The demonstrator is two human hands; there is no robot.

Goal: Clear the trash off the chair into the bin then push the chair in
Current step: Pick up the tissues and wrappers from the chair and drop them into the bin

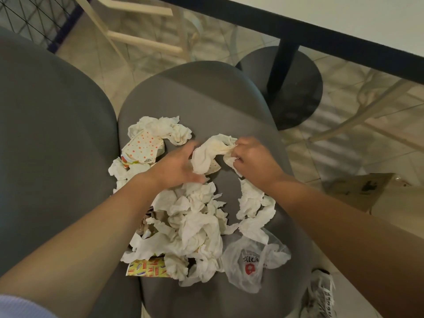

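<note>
Both hands are working the far side of the trash pile on the grey chair (206, 99). The right hand (252, 159) has its fingers curled into a crumpled white napkin (211, 154), and the left hand (181, 166) is spread loose against the same napkin from the other side, not really clamped on anything as far as I can tell.

The rest of the trash sits on the seat nearer the person than that napkin: a big heap of tissues (195, 230), a clear plastic bag (250, 265) at the seat's near right edge, a yellow printed wrapper (146, 268), plus a dotted paper wrapper (142, 148) off to the left.

What I'd worry about: these tissues are light and tangled, so lifting one clump probably drags neighbours along and drops them on the floor. The plastic bag looks closest to sliding off the edge. Grabbing too much at once with a loose left hand likely sheds bits too.

Hard to make out: no bin anywhere in view (there's a cardboard thing (360, 191) on the floor right of the chair, can't say what it is). The left fingertips are blurred. Something brownish is buried under the heap. The tabletop (344, 17) beyond the chair is cut off.
</note>
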